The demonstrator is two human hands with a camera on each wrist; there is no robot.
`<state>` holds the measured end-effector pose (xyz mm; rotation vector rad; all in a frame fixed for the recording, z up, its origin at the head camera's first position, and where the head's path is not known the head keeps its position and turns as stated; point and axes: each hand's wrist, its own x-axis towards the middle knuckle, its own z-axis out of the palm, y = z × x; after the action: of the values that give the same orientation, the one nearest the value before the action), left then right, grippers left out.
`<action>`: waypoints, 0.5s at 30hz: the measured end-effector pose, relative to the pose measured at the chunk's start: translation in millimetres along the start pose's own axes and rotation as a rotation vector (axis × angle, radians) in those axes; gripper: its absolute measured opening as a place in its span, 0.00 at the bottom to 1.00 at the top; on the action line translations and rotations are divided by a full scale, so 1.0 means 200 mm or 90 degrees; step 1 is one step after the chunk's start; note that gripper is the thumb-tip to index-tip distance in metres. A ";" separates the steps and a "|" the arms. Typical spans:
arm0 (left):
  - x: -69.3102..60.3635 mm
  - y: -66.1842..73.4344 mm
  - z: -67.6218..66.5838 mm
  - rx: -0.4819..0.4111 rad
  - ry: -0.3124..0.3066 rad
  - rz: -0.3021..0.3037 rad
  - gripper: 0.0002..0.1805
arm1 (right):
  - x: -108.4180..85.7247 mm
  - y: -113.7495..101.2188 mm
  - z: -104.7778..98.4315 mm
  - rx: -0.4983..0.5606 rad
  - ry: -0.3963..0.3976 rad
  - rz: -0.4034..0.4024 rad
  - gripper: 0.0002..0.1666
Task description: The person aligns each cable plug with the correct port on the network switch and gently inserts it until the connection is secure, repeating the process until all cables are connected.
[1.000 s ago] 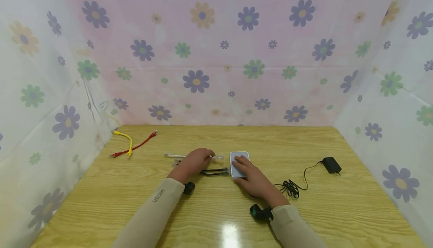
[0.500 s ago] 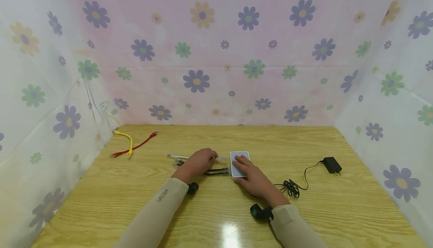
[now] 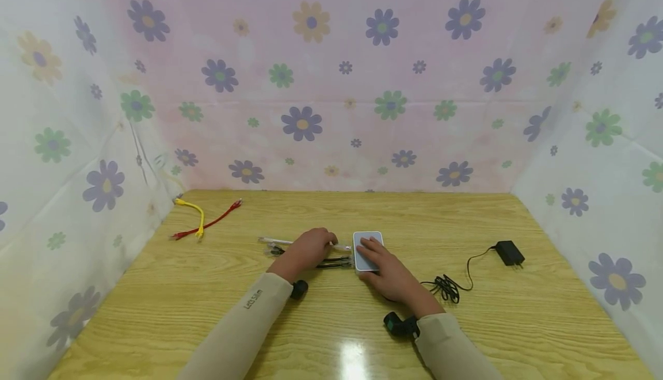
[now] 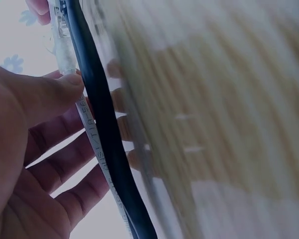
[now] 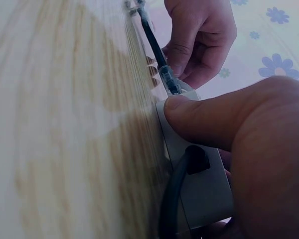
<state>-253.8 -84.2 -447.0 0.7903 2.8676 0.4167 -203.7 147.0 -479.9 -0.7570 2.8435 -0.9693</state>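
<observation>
In the head view, the left hand [image 3: 309, 249] hid the middle of the white cable [image 3: 275, 240] and the right hand [image 3: 389, 274] covered part of the white box [image 3: 364, 263]; in the left wrist view, the table [image 4: 234, 119] was blurred and a black cable [image 4: 105, 119] ran off the lower edge

Right hand [image 5: 261, 139] holds white box [image 5: 204, 196]; dark cable [image 5: 172, 201] inserted.
</observation>
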 end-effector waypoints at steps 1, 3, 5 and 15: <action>0.00 0.00 0.00 0.004 -0.002 0.000 0.13 | 0.00 0.00 0.00 0.001 -0.001 -0.001 0.35; 0.00 0.01 0.00 0.003 -0.003 -0.003 0.13 | 0.00 0.00 0.00 0.001 -0.002 -0.001 0.35; -0.01 0.01 0.00 0.001 -0.003 -0.003 0.12 | 0.00 0.00 0.00 0.002 -0.002 -0.001 0.35; 0.00 0.02 0.03 0.019 0.019 0.001 0.11 | 0.00 0.00 0.00 0.002 0.004 -0.002 0.35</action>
<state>-250.7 -79.5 -452.0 0.7989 2.9070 0.3903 -204.0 146.4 -479.7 -0.7599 2.8467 -0.9781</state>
